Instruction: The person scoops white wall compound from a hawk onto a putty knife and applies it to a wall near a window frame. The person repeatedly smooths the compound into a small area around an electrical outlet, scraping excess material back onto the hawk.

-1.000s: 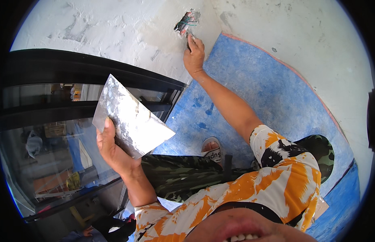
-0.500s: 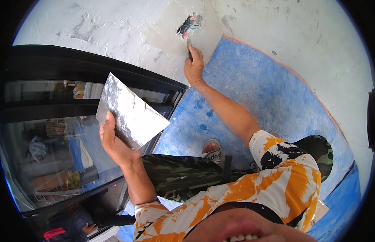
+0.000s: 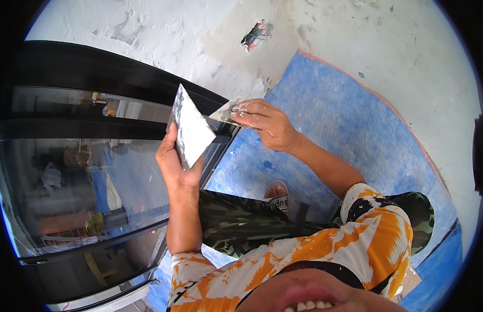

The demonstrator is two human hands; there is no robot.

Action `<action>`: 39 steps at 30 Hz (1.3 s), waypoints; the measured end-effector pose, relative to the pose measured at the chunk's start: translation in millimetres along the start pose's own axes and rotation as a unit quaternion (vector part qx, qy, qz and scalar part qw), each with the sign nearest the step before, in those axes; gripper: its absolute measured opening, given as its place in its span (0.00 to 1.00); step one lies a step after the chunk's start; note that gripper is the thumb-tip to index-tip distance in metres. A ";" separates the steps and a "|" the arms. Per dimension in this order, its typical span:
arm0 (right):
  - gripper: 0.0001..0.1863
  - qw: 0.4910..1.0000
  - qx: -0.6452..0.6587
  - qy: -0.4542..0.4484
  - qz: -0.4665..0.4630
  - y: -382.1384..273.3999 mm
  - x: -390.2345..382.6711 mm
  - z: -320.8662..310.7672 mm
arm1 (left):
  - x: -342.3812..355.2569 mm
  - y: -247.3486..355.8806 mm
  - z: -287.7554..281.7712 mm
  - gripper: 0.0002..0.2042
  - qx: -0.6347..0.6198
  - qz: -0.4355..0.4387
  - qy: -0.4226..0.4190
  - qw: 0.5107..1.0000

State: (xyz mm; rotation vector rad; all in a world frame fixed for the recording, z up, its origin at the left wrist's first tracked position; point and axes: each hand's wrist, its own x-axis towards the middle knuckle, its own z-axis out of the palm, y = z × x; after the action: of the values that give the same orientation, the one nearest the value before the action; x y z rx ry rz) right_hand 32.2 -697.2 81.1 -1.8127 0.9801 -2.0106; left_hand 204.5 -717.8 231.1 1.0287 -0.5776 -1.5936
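The left hand [image 3: 176,162] and the right hand [image 3: 277,126] are each clamped on a flat tool, listed below. All locations refer to the black frame [image 3: 122,70].

1. Wall [image 3: 200,31]: pale, with rough patches; beyond the upper side of the black frame.
2. Blue floor covering [image 3: 324,104]: to the right of the black frame.
3. Metal plate [image 3: 193,130]: in the left hand, in front of the black frame, tilted, one corner pointing up. The fingers grip it from the left and below.
4. Scraper [image 3: 223,112]: in the right hand, in front of the black frame's right end, blade directed left at the metal plate. Contact between the two cannot be confirmed.
5. Opening [image 3: 249,40]: in the wall, past the right end of the black frame.
6. Wires [image 3: 259,34]: inside the opening.

Handling, as judged: the step in hand appears to be bringing the blade to the plate. Hold the metal plate firm and its working face accessible. Lay the scraper's edge evenly along the surface, at a shallow angle, with light, uniform pressure. Hold the left fingertips clear of the blade's path. Avoid striking the black frame with either tool.
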 end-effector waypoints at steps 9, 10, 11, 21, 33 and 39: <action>0.28 0.778 -0.120 0.451 0.420 151.5 40.7 88.1 | -14.3 13.7 8.8 0.15 0.050 0.116 -0.060 0.990; 0.29 0.802 -0.144 0.432 0.385 146.9 50.2 99.2 | -14.0 13.6 7.8 0.15 0.057 0.121 -0.062 0.989; 0.29 0.825 -0.147 0.443 0.318 137.7 57.6 108.1 | -13.7 13.8 6.4 0.15 0.058 0.130 -0.040 0.989; 0.20 0.873 -0.090 0.384 0.285 86.6 -0.3 40.5 | -5.2 18.0 -4.1 0.16 0.039 0.159 -0.094 0.982; 0.27 0.873 -0.305 0.014 0.380 127.3 81.8 -73.9 | -7.5 18.5 -18.3 0.17 0.060 0.132 -0.103 0.984; 0.28 0.875 -0.290 -0.095 0.377 138.9 102.1 -87.0 | -8.8 17.6 -21.6 0.16 0.061 0.128 -0.101 0.985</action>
State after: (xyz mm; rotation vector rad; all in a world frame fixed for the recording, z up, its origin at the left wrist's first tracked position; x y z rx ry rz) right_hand -103.0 -834.7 73.3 -1.4403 1.9803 -1.1012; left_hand 232.3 -711.2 237.1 0.8474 -0.9174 -1.4566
